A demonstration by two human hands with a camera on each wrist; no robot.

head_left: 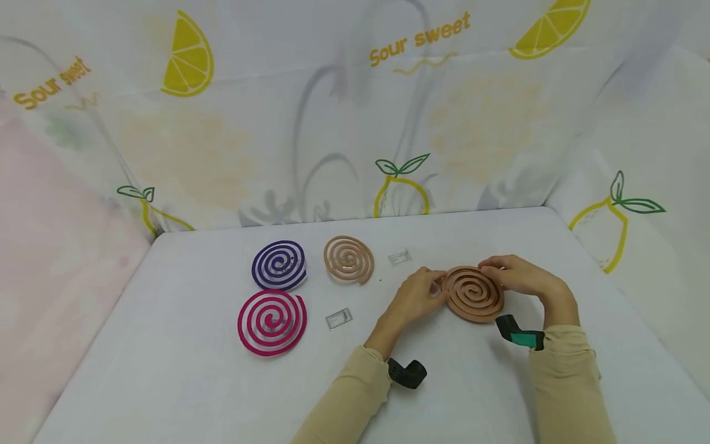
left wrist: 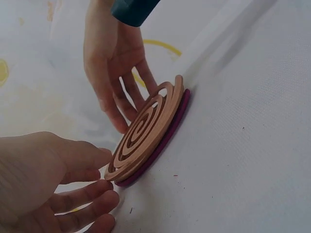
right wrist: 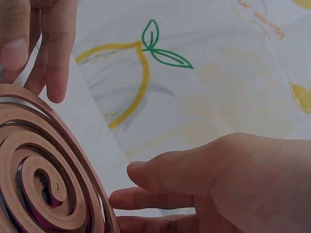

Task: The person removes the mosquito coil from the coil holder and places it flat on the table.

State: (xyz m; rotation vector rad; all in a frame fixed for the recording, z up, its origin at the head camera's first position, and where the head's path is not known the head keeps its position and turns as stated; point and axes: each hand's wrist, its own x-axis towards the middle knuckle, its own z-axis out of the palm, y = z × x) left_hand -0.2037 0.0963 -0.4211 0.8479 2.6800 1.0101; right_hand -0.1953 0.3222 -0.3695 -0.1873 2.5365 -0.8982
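A stack of mosquito coils [head_left: 474, 294] sits between my two hands at the right of the table. Its upper coils are brown, and a purple one [left wrist: 163, 145] shows beneath them in the left wrist view. My left hand [head_left: 415, 297] pinches the stack's left rim, thumb at the top edge and forefinger lower down. On the far right side, my right hand [head_left: 518, 275] has its fingers [right wrist: 146, 200] extended to the rim. Its thumb [right wrist: 160, 167] stands apart from the coils in the right wrist view.
Left of the hands lie a dark blue coil [head_left: 279, 265], a light brown coil [head_left: 348, 259] and a magenta coil [head_left: 272, 322]. Two small metal coil stands [head_left: 339, 318] lie near them. A printed cloth [head_left: 355, 123] hangs behind the white table [head_left: 166, 382].
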